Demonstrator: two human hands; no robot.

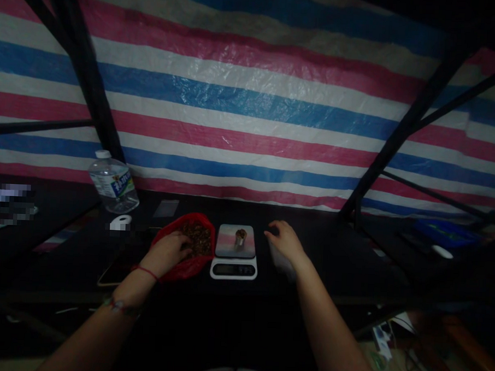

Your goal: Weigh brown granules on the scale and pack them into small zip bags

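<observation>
My left hand (167, 252) reaches into a red bag (186, 267) holding brown dried bits (198, 237), fingers curled down into them; what they hold is hidden. Right of the bag stands a small white kitchen scale (234, 268) with a little brown clump (240, 236) on its platform. My right hand (283, 239) rests on the dark table just right of the scale, fingers loosely bent and apart, holding nothing I can see.
A clear water bottle (113, 183) stands at the back left, a roll of white tape (120, 222) in front of it. A phone (113, 273) lies left of the bag. Black metal frame bars (401, 132) and a striped tarp (251, 98) rise behind the table.
</observation>
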